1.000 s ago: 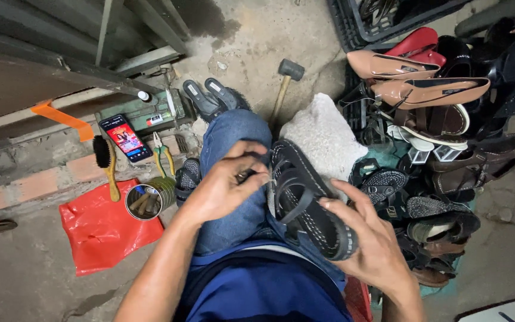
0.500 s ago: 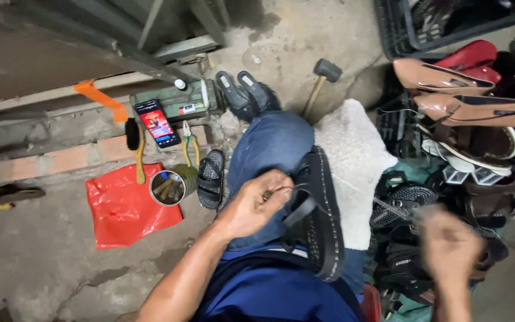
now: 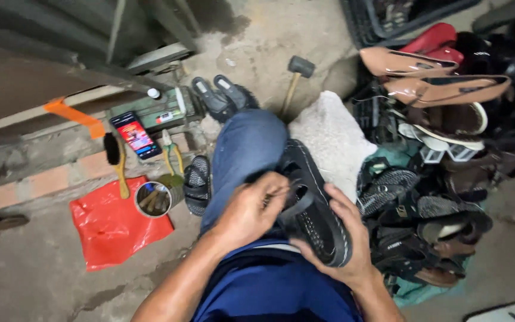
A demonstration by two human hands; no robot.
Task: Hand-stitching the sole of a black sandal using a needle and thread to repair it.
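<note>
A black strapped sandal (image 3: 318,217) with a thick sole lies across my lap, over my blue jeans (image 3: 242,152). My left hand (image 3: 251,209) pinches one of its straps near the middle. My right hand (image 3: 344,238) cups the sandal's sole from below and the right side. Both hands are closed on the sandal.
A pile of shoes (image 3: 442,149) fills the right. A mallet (image 3: 294,80) and white cloth (image 3: 332,137) lie ahead. On the left are a phone (image 3: 136,135), brush (image 3: 115,161), pliers (image 3: 171,156), tin can (image 3: 153,198), red plastic bag (image 3: 111,226) and another black sandal (image 3: 196,185).
My right hand, which had swung away to the right half a second ago, has come back and taken the sandal's sole. The left hand stayed on the strap.
</note>
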